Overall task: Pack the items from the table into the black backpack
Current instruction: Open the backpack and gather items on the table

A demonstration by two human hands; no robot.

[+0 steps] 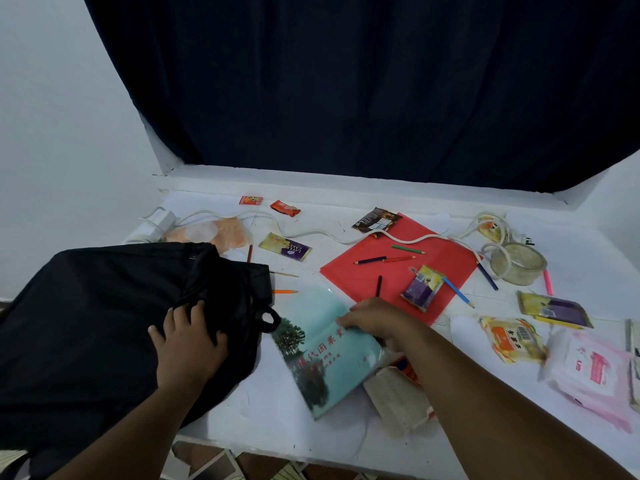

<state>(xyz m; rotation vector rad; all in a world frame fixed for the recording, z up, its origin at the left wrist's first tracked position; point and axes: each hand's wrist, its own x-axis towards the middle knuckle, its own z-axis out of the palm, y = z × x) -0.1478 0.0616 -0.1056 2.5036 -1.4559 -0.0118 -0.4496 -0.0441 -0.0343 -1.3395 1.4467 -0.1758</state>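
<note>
Fingers (349, 318) of the right hand (375, 320) curled down over the far edge of the pale green book (322, 344), seemingly pinching it; thumb hidden beneath, so grip not fully readable. Fingers (192, 311) of the left hand (188, 344) spread and laid flat on the black backpack (86, 323), pressing the fabric near its crumpled mouth, nothing held.

Book flat on the white table (270, 410), just right of the backpack, one corner touching the bag's carry loop (268, 320). Step in hand, by the look of it: taking up the book as an early item, most else unpacked. Right of the backpack: red folder (398, 271) with loose coloured pencils (408, 250) and a snack packet (422, 287), a white cable (311, 233), tape roll (519, 268), pink tissue pack (588, 372). Beyond the backpack: small sweets (284, 207).

Next move likely calls for lifting the book's edge clear, while the left hand finds and pulls open the bag's mouth, not plainly open here. Then sliding the book in flat, spine first, against the back panel.
</note>
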